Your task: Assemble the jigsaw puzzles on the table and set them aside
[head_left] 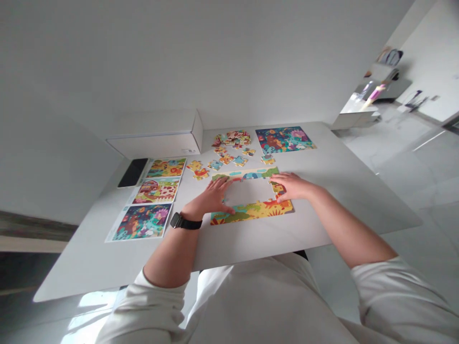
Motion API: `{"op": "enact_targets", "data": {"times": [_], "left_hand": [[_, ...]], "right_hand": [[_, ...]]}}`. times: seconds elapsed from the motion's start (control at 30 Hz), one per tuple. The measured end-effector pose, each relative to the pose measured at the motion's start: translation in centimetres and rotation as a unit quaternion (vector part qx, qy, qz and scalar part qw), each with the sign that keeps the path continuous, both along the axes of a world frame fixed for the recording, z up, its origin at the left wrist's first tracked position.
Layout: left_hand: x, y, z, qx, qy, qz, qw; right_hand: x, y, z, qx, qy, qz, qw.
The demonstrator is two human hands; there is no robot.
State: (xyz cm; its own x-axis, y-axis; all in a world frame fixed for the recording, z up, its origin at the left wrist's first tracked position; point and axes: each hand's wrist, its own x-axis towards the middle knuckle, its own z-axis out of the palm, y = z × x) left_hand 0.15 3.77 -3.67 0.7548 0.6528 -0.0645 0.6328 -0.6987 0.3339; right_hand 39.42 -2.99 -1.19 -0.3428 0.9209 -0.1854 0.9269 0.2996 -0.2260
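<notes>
As left hand (215, 195) touches puzzle border (253, 212), right hand (294, 186) likewise.

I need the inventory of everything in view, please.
Puzzle border: one, multicoloured, between hands
Loose pieces: several, multicoloured, beyond border
Picture: one, blue, back right
Picture sheet: one, multicoloured, left
Device: one, black, beside sheet
Box: one, white, back left
Table: one, white, centre
Wall: one, grey, behind
Floor: one, grey, around
Blurred items: several, mixed, upper right
Shirt: one, white, below
Watch: one, black, left wrist
Left hand: one, border's left
Right hand: one, border's right
</notes>
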Motion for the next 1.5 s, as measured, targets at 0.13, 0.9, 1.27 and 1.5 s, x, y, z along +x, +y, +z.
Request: {"op": "enact_targets", "data": {"times": [0.13,0.9,1.27,1.5], "left_hand": [[-1.3,0.8,0.0,-0.009,-0.008,0.0,1.0],[0.0,1.2,0.4,0.103,-0.141,0.315,0.933],[-4.5,2.2,0.8,0.108,-0.005,0.349,0.931],[-4.9,1.9,1.8,0.114,0.012,0.437,0.892]], "right_hand": [[-2.0,0.7,0.5,-0.008,-0.024,0.002,1.0],[-2.3,4.4,-3.1,0.215,0.206,-0.097,0.95],[-1.4,4.7,-3.7,0.234,0.213,-0.111,0.942],[-1.6,4.4,-3.1,0.234,0.214,-0.106,0.942]]}}
